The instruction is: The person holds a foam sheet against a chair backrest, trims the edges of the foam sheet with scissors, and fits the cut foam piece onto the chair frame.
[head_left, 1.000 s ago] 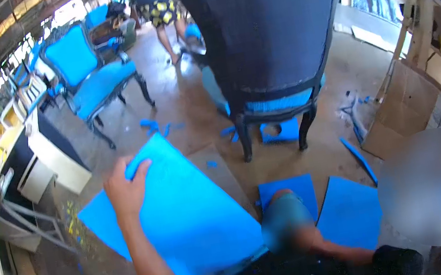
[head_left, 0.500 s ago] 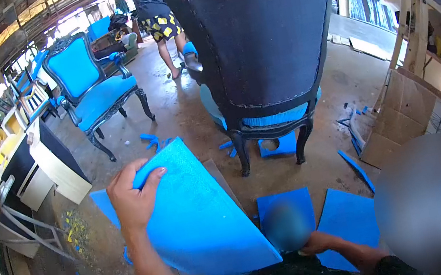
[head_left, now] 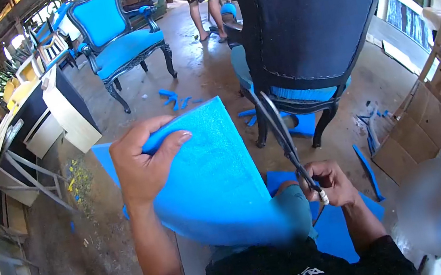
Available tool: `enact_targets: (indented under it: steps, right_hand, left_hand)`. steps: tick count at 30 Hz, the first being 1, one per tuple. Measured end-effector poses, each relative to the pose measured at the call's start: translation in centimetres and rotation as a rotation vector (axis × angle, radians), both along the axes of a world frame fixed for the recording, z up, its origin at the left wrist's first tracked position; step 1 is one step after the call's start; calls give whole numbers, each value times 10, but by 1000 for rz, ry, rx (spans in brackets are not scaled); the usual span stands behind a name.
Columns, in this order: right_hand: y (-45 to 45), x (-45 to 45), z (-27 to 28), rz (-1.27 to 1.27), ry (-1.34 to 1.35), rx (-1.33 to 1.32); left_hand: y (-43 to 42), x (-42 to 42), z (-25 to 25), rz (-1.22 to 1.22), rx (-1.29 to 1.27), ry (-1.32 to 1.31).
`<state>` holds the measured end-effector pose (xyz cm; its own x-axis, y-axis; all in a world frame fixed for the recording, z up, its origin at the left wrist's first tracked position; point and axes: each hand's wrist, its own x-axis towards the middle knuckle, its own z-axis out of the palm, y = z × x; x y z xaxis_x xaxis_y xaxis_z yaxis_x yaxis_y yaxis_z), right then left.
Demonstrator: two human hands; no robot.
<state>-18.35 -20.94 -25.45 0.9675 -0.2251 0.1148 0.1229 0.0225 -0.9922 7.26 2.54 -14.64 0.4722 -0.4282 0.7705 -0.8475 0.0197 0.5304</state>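
My left hand (head_left: 146,164) grips the upper left edge of a bright blue foam sheet (head_left: 213,179), thumb on the near face and fingers behind. The sheet is raised in front of my body and its lower part curves. In my right hand (head_left: 332,184) is a pair of long dark scissors (head_left: 284,141), fingers wrapped round the handles. Their blades point up and lean left, a little apart at the tips. They are beside the sheet's right edge, and I see no contact. Behind the blades stands a black-backed chair (head_left: 314,17).
A blue upholstered armchair (head_left: 120,43) stands back left, and a person (head_left: 203,6) beyond. Blue foam scraps (head_left: 170,96) and another blue sheet (head_left: 333,235) lie on the floor. Pale furniture panels (head_left: 68,113) are at left, cardboard (head_left: 409,129) at right.
My right hand has risen from low beside my body, bringing the scissors into view. The foam sheet is more upright, still in my left hand. My view has shifted left.
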Motion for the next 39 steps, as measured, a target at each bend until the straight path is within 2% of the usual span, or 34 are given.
enact_targets:
  steps: [5, 11, 24, 30, 39]
  right_hand:
    - [5, 20, 23, 49, -5, -332]
    - [8, 32, 24, 5, -110, -442]
    - [4, 42, 22, -4, -147, -500]
    - [2, 43, 15, -2, -146, -427]
    - [0, 45, 25, 9, -149, -515]
  left_hand:
    - [4, -5, 0, 11, 0, 15]
    - [0, -8, -1, 34, -16, -51]
    - [-5, -9, 1, 37, -16, -9]
    - [-7, -5, -1, 32, -19, 8]
    - [-10, -3, 0, 16, -17, 2]
